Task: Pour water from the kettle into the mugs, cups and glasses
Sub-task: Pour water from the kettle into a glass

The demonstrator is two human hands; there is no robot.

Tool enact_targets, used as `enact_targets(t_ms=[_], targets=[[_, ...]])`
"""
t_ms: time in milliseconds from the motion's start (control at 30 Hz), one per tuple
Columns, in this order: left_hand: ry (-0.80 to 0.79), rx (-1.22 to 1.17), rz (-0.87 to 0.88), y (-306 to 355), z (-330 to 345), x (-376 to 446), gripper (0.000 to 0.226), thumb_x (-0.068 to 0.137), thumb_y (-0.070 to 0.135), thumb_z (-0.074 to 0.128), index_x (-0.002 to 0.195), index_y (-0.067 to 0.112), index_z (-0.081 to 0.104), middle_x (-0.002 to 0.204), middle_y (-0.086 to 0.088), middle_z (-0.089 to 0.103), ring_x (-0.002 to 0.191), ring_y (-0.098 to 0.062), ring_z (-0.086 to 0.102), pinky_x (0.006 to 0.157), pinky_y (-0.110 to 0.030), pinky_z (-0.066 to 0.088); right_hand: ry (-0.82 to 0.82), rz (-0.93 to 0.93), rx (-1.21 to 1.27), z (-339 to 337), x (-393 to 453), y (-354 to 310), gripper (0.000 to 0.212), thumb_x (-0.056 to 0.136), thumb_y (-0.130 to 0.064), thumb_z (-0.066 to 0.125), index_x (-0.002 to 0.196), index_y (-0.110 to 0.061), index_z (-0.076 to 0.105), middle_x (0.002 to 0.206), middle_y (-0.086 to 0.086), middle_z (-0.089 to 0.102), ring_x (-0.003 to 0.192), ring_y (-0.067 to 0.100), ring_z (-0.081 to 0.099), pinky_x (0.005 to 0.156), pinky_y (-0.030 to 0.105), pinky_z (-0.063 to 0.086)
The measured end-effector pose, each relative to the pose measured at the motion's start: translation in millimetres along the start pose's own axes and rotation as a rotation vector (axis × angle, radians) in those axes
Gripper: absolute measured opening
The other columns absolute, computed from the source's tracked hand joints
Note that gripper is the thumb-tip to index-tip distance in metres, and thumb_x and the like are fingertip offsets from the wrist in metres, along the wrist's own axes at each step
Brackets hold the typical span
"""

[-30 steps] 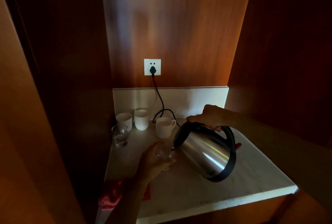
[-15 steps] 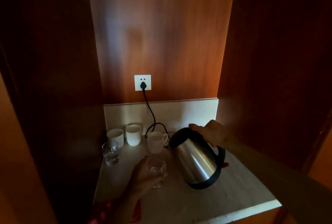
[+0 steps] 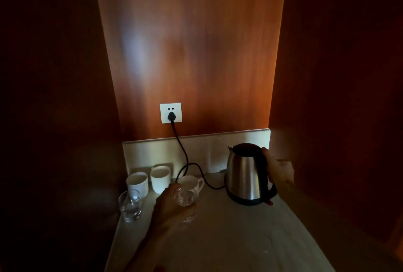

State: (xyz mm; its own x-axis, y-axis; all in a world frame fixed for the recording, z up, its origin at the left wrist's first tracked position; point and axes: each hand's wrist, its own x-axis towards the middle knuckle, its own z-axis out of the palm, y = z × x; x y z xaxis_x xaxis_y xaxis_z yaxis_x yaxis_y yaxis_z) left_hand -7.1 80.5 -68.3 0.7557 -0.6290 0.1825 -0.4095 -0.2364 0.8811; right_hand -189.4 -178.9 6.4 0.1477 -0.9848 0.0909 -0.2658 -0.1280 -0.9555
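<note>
The right hand [image 3: 279, 171] is gripping the upright kettle [image 3: 247, 173]; the left hand [image 3: 169, 203] is wrapping a glass [image 3: 186, 201]. Nudging the adjacent mug [image 3: 193, 182] is risking spillage.

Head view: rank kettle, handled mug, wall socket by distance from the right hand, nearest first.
1. kettle: the right hand grips its black handle, right side of the counter.
2. handled mug: left of the kettle, mid-counter, behind the held glass.
3. wall socket: up on the back wall, above the mugs.
</note>
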Motion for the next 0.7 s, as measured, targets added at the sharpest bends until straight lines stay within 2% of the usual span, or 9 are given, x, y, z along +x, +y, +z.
enact_targets(t_ms=[67,133,200,300,367,433,533,633,700], targets=[[0.058,0.063,0.023,4,1,2,0.064,0.064,0.045,0.087,0.120,0.035,0.057,0.110,0.010,0.066,0.101,-0.013,0.066,0.090,-0.041,0.058,0.020,0.015,0.028,5,18,3,0.078,0.066,-0.076,0.061,0.062,0.002,0.065,0.054,0.011,0.058,0.049,0.024,0.055,0.058,0.035,0.050],[0.093,0.060,0.038,3,2,4,0.066,0.067,0.045,0.085,0.124,0.031,0.055,0.116,0.012,0.064,0.108,-0.011,0.063,0.095,-0.038,0.055,0.017,0.013,0.039,12,37,6,0.077,0.074,-0.070,0.064,0.066,0.007,0.066,0.055,0.013,0.056,0.051,0.024,0.055,0.058,0.031,0.045],[0.117,0.075,0.023,2,4,9,0.064,0.068,0.043,0.086,0.123,0.030,0.056,0.114,0.011,0.064,0.107,-0.012,0.063,0.092,-0.034,0.054,0.002,0.009,0.040,20,52,10,0.078,0.077,-0.068,0.065,0.065,0.009,0.066,0.055,0.014,0.058,0.053,0.026,0.059,0.058,0.032,0.045],[0.138,0.099,-0.002,-3,1,17,0.057,0.066,0.043,0.087,0.114,0.037,0.056,0.105,0.015,0.065,0.097,-0.005,0.064,0.081,-0.023,0.051,0.017,0.011,0.063,35,67,17,0.072,0.076,-0.070,0.066,0.052,-0.002,0.061,0.053,0.013,0.059,0.055,0.027,0.061,0.063,0.034,0.049],[0.165,0.118,-0.027,-8,-1,22,0.051,0.060,0.047,0.088,0.101,0.039,0.059,0.092,0.013,0.072,0.083,0.000,0.069,0.074,-0.027,0.056,0.022,-0.002,0.066,42,75,21,0.069,0.079,-0.066,0.068,0.047,-0.006,0.054,0.050,0.010,0.054,0.052,0.024,0.057,0.062,0.033,0.046],[0.192,0.130,-0.065,-14,-3,26,0.054,0.055,0.050,0.088,0.099,0.036,0.060,0.086,0.010,0.074,0.078,-0.001,0.071,0.070,-0.031,0.059,0.001,0.005,0.058,48,81,27,0.069,0.080,-0.065,0.067,0.045,-0.008,0.052,0.048,0.009,0.052,0.050,0.024,0.056,0.058,0.031,0.043],[0.248,0.178,-0.072,-14,-7,27,0.059,0.056,0.041,0.092,0.102,0.034,0.057,0.086,0.011,0.071,0.083,0.001,0.067,0.071,-0.015,0.049,-0.021,0.011,0.066,55,89,37,0.071,0.078,-0.068,0.067,0.042,-0.009,0.050,0.045,0.008,0.050,0.050,0.026,0.056,0.059,0.032,0.044],[0.270,0.215,-0.076,-19,-10,29,0.064,0.056,0.040,0.093,0.108,0.031,0.058,0.093,0.013,0.068,0.090,-0.005,0.066,0.080,-0.021,0.049,-0.036,0.006,0.062,60,103,42,0.072,0.080,-0.067,0.067,0.044,-0.006,0.050,0.047,0.012,0.050,0.049,0.027,0.056,0.060,0.033,0.044],[0.299,0.218,-0.090,-22,-13,31,0.065,0.054,0.043,0.093,0.109,0.029,0.061,0.093,0.013,0.069,0.091,-0.006,0.067,0.081,-0.024,0.051,-0.042,0.015,0.048,60,110,42,0.074,0.078,-0.070,0.065,0.045,-0.006,0.051,0.047,0.012,0.051,0.051,0.028,0.058,0.061,0.035,0.047]])
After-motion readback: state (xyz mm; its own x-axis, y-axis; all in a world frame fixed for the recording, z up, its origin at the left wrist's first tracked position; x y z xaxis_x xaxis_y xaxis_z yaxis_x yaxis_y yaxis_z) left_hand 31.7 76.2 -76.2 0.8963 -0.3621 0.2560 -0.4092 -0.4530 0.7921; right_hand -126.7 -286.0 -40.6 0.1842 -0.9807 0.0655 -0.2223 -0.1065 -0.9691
